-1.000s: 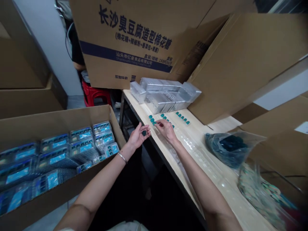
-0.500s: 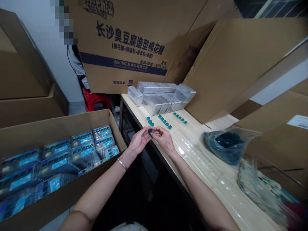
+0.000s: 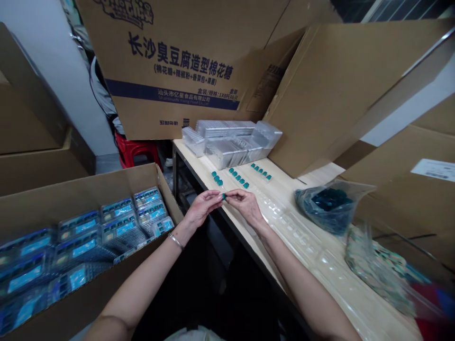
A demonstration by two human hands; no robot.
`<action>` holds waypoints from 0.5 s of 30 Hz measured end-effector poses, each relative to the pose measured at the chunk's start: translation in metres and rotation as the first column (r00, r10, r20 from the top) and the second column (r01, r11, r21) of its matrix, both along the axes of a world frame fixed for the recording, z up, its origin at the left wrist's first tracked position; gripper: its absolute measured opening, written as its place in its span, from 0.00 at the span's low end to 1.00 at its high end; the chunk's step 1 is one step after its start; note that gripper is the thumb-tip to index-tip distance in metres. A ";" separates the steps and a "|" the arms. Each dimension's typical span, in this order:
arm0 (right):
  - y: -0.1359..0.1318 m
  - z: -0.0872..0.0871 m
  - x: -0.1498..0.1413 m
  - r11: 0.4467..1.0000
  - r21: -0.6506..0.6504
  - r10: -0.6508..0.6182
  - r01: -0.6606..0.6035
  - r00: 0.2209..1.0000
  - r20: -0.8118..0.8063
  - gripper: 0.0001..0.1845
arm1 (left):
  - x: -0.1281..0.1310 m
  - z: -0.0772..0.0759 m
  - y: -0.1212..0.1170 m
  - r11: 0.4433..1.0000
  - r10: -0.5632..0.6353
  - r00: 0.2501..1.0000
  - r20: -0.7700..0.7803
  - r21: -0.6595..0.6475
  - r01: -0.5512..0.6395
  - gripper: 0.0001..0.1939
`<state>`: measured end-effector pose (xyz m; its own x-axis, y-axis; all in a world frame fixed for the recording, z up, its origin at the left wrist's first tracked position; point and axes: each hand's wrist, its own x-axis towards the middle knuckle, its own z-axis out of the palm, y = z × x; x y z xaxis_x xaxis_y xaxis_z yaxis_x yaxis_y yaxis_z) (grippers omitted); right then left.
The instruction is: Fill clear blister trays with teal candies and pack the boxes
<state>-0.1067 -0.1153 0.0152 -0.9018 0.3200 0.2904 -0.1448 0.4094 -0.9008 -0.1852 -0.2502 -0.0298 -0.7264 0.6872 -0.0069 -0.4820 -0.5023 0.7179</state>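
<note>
Between the fingertips of both hands is a small dark teal piece [image 3: 223, 196], held just above the near edge of the table. My left hand [image 3: 203, 207] pinches it from the left, a silver bangle on that wrist. From the other side my right hand [image 3: 246, 205] grips it between thumb and fingers. Just beyond my hands, clear plastic trays [image 3: 284, 218] lie on the table, with teal pieces [image 3: 239, 178] set in short rows in their far ends. A plastic bag [image 3: 322, 206] of dark teal pieces sits to the right.
Stacked clear plastic packs [image 3: 231, 144] stand at the table's far end. An open carton [image 3: 167, 194] on the left holds many blue-labelled packages [image 3: 83, 251]. Large cardboard boxes [image 3: 170, 57] wall the back and right. A red stool [image 3: 138, 150] is behind the carton.
My fingers have straightened around the teal piece, and my hands have drawn slightly apart, so it shows more plainly. The whole view has shifted a little.
</note>
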 end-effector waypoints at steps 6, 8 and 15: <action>-0.002 0.000 0.002 0.947 0.321 0.066 -0.023 0.990 -0.124 0.12 | -0.002 -0.001 0.006 1.000 0.018 0.996 0.085 -0.017 -0.016 0.13; -0.003 0.000 0.002 0.902 0.431 0.092 -0.022 0.986 -0.142 0.10 | -0.002 -0.001 0.009 1.000 0.022 0.998 0.062 -0.021 -0.021 0.13; 0.032 -0.003 -0.022 0.885 0.440 -0.085 0.154 0.981 -0.172 0.07 | -0.016 -0.013 0.018 0.936 0.233 0.878 -0.418 -0.149 -0.319 0.10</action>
